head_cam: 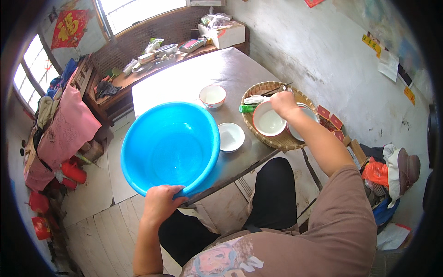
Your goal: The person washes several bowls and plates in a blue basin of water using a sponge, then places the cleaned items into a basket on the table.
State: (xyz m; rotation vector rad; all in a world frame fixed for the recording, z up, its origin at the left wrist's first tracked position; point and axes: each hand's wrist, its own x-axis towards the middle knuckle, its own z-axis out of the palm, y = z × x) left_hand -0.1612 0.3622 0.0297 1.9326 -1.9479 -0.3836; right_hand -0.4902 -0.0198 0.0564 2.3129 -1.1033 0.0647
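Observation:
My left hand grips the near rim of a large blue plastic basin that stands on the table; no contents show in it. My right hand reaches into a round woven bamboo basket, over the edge of a red-rimmed white bowl. Small shiny metal pieces show at its fingertips, but whether it grips them is hidden. More white bowls lie partly under my right forearm. Between basin and basket sit a red-rimmed bowl and a white bowl.
The metal-topped table reaches toward a cluttered wooden ledge. A green cylindrical item and a white plastic bag lie in the basket. Small red boxes stand by the wall. A pink cloth hangs at left.

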